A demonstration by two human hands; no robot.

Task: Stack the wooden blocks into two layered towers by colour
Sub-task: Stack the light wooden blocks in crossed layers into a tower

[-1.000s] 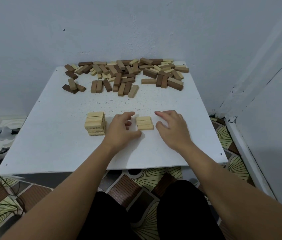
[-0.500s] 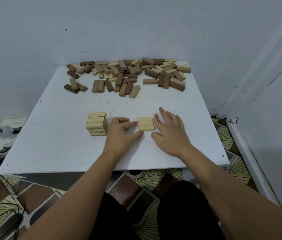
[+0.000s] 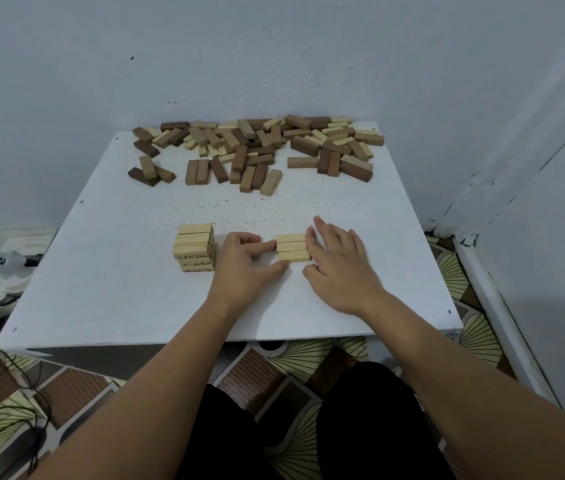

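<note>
On the white worktop (image 3: 107, 271) a row of three light blocks (image 3: 292, 247) lies flat, side by side, and both hands frame it. The left hand (image 3: 244, 268) rests on the worktop just left of the row; its index finger and thumb reach out and touch the left ends of the blocks, while the other fingers are curled under and hold nothing. The right hand (image 3: 339, 265) lies just right of the row with its fingers straight and a little spread, pressing against the right ends. It seems that the thumb touches the worktop near the front block, but this is hard to see. Left of the row stands the light tower (image 3: 194, 247). Beyond the row lies the loose pile (image 3: 256, 147) of dark and light blocks.
</note>
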